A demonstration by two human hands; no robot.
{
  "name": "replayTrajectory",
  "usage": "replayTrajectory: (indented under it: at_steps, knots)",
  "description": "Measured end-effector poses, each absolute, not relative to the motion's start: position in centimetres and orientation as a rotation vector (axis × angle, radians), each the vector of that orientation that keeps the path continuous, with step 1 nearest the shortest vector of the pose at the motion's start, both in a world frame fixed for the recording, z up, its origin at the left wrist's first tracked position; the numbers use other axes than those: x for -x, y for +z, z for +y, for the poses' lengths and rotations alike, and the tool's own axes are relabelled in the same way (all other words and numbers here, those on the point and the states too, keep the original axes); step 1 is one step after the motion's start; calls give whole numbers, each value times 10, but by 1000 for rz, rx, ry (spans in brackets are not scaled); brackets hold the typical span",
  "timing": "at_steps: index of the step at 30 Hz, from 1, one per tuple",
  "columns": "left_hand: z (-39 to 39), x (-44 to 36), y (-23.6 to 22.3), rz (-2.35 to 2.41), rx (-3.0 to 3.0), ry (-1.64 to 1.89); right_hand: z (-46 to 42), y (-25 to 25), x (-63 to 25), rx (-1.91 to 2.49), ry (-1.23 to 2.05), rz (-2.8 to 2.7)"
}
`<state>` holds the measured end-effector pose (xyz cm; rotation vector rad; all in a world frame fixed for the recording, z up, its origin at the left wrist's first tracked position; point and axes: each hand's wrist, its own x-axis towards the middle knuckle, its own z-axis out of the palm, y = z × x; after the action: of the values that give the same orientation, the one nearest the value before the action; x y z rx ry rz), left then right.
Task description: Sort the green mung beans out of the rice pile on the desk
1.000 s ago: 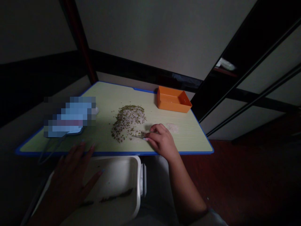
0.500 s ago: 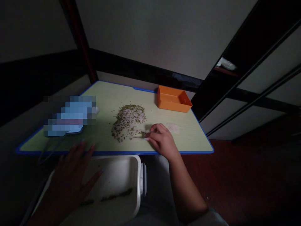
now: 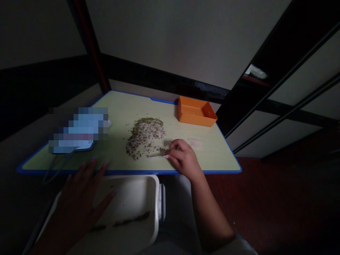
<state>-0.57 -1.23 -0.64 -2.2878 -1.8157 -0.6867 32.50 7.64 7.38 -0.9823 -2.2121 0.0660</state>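
My right hand is closed in a pinch on a thin, pale, pointed tool, too dim to name more exactly. The tool points left, its tip at the lower right edge of a spread pile of mixed green, dark and whitish grains. Just behind my knuckles lies a smaller patch of pale grains. In shadow at the lower left, my left hand has its fingers spread and holds nothing. It is over a white bin, with the fingertips near the table's front edge.
The pale table has a blue rim. An orange box stands at its back right. On the left is a blurred-out device with a lit screen and a cable. Dark streaks of grains lie in the bin.
The tool in my right hand has shifted very slightly, while the hand stays in nearly the same spot. My left hand and the main pile look unchanged.
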Motion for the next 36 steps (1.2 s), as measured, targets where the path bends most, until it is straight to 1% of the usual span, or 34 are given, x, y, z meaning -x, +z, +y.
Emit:
replayTrajectory:
  at_steps: [6, 19, 36]
  knots:
    - [-13, 3, -3, -1823, 2295, -771, 75, 74, -325, 1001, 57, -2230]
    - [-13, 2, -1, -1817, 2293, -745, 75, 77, -325, 992, 141, -2267]
    - [-13, 1, -2, -1785, 2280, -746, 75, 76, -326, 930, 140, -2221]
